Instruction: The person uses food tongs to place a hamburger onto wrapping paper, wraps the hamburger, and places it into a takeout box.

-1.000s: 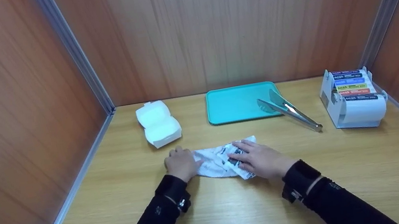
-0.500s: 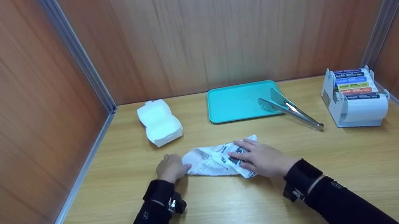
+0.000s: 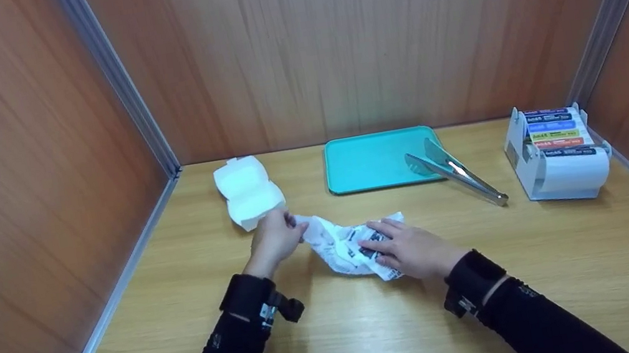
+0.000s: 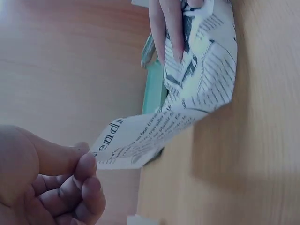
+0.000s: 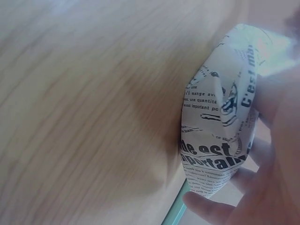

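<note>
A sheet of newsprint-patterned wrapping paper lies folded into a bundle in the middle of the table; what it wraps is hidden. My left hand pinches the paper's left end between thumb and forefinger and holds it lifted off the table. In the left wrist view that end of the paper slopes up to my fingertips. My right hand lies over the right part of the bundle, fingers extended and spread on the paper.
An open white clamshell box stands just beyond my left hand. Behind the paper is a turquoise tray, with metal tongs leaning over its right edge. A white dispenser with coloured labels stands at the right.
My left hand first slid left, drawing the paper's end out flatter, then rose and moved away from me, lifting that end. The right hand has stayed on the bundle.
</note>
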`<state>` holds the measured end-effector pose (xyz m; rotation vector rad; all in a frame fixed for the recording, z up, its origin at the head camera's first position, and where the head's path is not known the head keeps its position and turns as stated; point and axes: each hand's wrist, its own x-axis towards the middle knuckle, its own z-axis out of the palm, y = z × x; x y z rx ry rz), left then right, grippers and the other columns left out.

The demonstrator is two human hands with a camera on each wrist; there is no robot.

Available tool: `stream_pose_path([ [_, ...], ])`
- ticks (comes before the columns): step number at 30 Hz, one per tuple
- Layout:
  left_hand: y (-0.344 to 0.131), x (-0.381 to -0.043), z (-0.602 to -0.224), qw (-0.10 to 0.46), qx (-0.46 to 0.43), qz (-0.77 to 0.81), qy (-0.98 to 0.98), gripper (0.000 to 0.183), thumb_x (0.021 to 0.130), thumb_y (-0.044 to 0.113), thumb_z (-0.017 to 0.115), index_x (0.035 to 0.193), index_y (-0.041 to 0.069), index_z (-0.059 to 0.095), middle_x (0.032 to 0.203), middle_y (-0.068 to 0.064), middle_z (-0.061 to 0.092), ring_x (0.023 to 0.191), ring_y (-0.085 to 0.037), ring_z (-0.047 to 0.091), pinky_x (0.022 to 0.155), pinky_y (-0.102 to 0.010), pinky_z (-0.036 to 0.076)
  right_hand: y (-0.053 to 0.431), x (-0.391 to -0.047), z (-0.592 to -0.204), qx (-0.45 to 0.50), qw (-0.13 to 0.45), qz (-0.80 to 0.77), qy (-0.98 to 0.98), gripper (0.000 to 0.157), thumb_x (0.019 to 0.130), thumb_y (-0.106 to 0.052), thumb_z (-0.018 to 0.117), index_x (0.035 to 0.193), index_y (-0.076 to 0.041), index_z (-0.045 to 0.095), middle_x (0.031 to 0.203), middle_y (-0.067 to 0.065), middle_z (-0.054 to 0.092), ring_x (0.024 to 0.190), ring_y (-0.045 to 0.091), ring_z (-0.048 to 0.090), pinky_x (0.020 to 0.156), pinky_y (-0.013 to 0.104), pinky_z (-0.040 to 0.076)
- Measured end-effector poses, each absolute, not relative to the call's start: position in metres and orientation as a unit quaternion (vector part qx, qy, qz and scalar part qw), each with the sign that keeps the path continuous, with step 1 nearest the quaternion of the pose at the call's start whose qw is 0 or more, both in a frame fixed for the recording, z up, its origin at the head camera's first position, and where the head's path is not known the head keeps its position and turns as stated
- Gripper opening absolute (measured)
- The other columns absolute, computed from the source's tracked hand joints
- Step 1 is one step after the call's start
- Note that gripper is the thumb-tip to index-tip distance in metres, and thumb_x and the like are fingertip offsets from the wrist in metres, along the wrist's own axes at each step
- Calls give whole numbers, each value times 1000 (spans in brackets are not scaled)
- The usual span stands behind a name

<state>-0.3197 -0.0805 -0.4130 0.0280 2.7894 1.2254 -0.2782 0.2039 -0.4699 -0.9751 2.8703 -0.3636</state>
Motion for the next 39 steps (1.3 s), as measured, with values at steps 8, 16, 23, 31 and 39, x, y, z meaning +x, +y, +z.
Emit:
stream_pose_path([
  [8,-51,-315,-392,-13,64,388,919,18,103,17,73,89,9,64,86,-5,69,77,-20,65,63,-30,45,205,-278,-469,-326,39,-115,938,50,113,-32,53,163,-24,46,174,15,29,156,45,30,120,64,35],
  [16,-26,-306,-386,-15,172,421,890,14,102,13,73,91,6,68,82,-5,68,71,-17,65,62,-28,49,204,-277,-464,-337,18,-111,935,48,112,-28,56,158,-17,53,170,20,35,153,47,36,117,64,40],
  [23,15,-301,-394,39,214,423,880,13,103,13,71,91,10,66,83,-1,64,71,-15,60,64,-27,51,206,-278,-468,-353,-6,-127,927,40,109,-21,61,145,-3,64,169,21,35,152,45,38,118,59,40],
  [31,52,-308,-439,110,183,590,778,23,104,15,70,85,12,58,75,2,57,68,-11,54,61,-22,43,211,-279,-484,-307,-19,-251,918,61,105,-14,68,154,12,43,156,30,48,139,42,54,116,55,44],
  [39,54,-318,-464,160,114,795,574,25,104,8,65,83,14,55,67,6,50,58,-6,45,55,-18,38,208,-284,-491,-196,19,-396,897,70,94,-7,79,156,-4,47,149,17,60,138,36,57,119,53,41],
])
